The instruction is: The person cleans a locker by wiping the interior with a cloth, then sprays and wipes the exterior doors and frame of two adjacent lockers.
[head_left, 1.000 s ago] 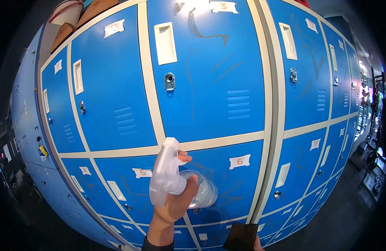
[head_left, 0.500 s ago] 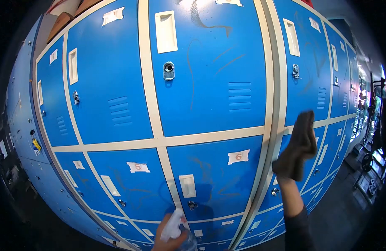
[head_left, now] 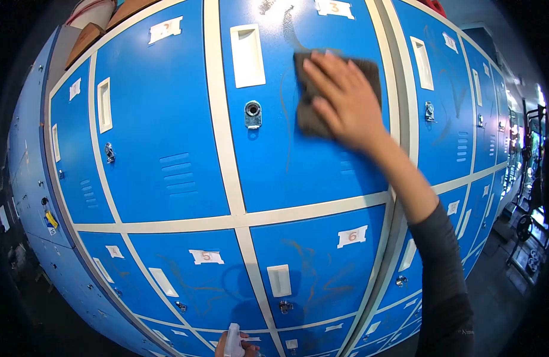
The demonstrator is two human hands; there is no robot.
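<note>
My right hand point(head_left: 347, 104) presses a dark grey-brown cloth point(head_left: 312, 121) flat against the blue locker door point(head_left: 313, 172) numbered 3, fingers slightly spread over it. Above the cloth, a dark smudge point(head_left: 290, 25) with wet droplets runs down the door. Thin grey streaks show left of the cloth. At the bottom edge, my left hand point(head_left: 249, 347) is closed around a spray bottle point(head_left: 233, 341) with a white trigger head. Most of the bottle is cut off below. The door's white recessed handle point(head_left: 247, 56) and metal lock point(head_left: 252, 114) lie left of the cloth.
Locker door 6 point(head_left: 322, 268) and locker door 5 point(head_left: 197, 285) below carry brownish smears. More lockers point(head_left: 447, 143) continue to the right, with gym equipment point(head_left: 527, 232) beyond. A yellow tag point(head_left: 51, 220) hangs on the far-left lockers. Wooden boxes point(head_left: 84, 43) sit on top.
My right hand has swung up and left from beside the lockers, bringing the cloth onto door 3. My left hand and the spray bottle have dropped lower in view.
</note>
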